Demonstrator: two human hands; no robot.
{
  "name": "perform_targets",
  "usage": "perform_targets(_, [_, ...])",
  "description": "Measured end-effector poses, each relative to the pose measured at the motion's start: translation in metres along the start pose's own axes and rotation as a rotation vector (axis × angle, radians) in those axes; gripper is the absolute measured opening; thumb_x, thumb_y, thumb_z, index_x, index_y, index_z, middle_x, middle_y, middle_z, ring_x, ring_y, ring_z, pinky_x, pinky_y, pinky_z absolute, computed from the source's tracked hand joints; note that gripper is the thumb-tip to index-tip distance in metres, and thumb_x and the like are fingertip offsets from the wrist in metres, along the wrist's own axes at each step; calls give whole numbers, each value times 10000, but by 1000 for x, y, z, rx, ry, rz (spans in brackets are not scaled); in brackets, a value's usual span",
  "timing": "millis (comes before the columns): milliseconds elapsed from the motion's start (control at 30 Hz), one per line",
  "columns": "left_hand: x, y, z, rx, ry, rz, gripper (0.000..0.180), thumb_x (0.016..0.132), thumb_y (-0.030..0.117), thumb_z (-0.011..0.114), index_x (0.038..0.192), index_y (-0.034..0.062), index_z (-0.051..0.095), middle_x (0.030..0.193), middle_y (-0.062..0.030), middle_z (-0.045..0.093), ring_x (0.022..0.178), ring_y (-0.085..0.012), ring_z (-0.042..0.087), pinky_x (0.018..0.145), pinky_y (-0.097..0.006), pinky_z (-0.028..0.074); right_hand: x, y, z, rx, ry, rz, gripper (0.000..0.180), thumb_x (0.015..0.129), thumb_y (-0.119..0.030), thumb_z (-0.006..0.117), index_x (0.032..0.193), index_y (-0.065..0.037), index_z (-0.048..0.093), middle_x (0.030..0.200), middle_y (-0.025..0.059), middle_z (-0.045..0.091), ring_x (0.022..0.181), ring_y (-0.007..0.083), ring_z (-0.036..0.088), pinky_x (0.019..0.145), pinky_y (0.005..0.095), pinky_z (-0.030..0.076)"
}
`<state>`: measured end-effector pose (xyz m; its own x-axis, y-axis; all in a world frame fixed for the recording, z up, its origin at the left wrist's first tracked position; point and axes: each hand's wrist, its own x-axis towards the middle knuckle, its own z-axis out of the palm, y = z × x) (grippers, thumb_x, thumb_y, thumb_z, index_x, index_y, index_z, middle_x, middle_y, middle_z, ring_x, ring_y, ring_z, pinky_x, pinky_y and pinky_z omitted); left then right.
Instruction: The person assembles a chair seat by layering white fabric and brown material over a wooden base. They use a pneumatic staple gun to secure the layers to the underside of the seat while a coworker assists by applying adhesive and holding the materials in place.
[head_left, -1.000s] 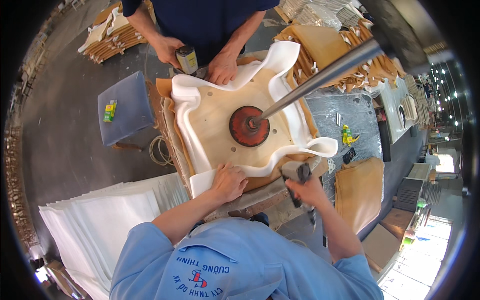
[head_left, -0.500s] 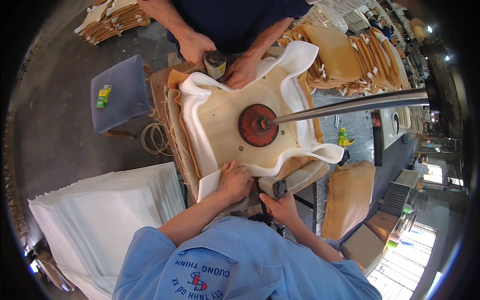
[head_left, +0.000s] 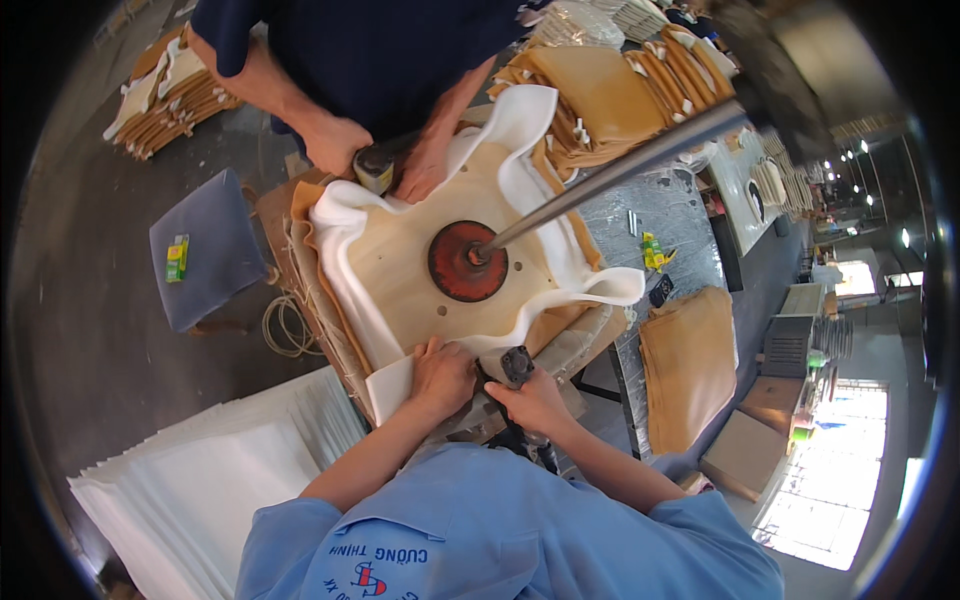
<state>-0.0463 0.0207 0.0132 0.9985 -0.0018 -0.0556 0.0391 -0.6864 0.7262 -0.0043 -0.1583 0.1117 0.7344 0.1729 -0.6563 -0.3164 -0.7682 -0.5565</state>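
My left hand (head_left: pixel 443 380) presses at the near edge of a wooden seat panel (head_left: pixel 400 255), its fingers bent over the white padding (head_left: pixel 390 388) that wraps the rim. My right hand (head_left: pixel 534 403) is closed round the handle of a staple gun (head_left: pixel 514 366), whose head is right beside my left hand at that edge. Tan cover material (head_left: pixel 545 325) shows beneath the padding. A red round disc (head_left: pixel 466 262) on a metal rod (head_left: pixel 620 165) rests on the middle of the panel. Where the gun's nose meets the edge is hidden.
Across the panel, a co-worker's hand (head_left: pixel 340 148) holds another staple gun (head_left: pixel 374 170). White sheets (head_left: pixel 220 470) are stacked at near left, a blue padded seat (head_left: pixel 205 245) beyond. Tan covers (head_left: pixel 690 365) lie on a wrapped table (head_left: pixel 660 215) at right.
The view has turned and shifted, so the whole scene lies further left. My staple gun is slightly closer to my left hand. Both hands keep their hold.
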Motion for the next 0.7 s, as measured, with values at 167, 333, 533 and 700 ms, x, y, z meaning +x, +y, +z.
perform_targets(167, [9,32,-28,-72,-117,-29,216,912,250,757,1049,89,800,1147,-160,722,1240,-384,596,1076,-550,430,-17,55,-24,501,33,-132,285,955,-214,860,1144,-35,745,818,21,727,613,109,666,548,307,523])
perform_targets(333, [30,81,16,8,97,159,402,887,314,841,1107,-17,777,1476,-237,547,1523,-497,378,1289,-617,280,-24,78,-75,670,183,-241,196,948,-71,825,1110,3,741,865,25,718,604,96,635,521,284,492])
perform_targets(533, [66,75,58,81,125,80,505,888,400,853,1058,-65,759,1590,-228,452,1595,-516,272,1313,-643,212,13,86,-109,533,102,-215,190,957,-154,847,1045,-25,740,728,0,672,540,101,602,495,294,472])
perform_targets(700, [80,75,71,77,126,44,477,889,407,845,1003,-55,806,1578,-229,466,1623,-495,237,1332,-632,183,35,77,-128,350,-1,-148,212,956,-194,862,993,-33,731,650,0,642,525,100,602,483,293,452])
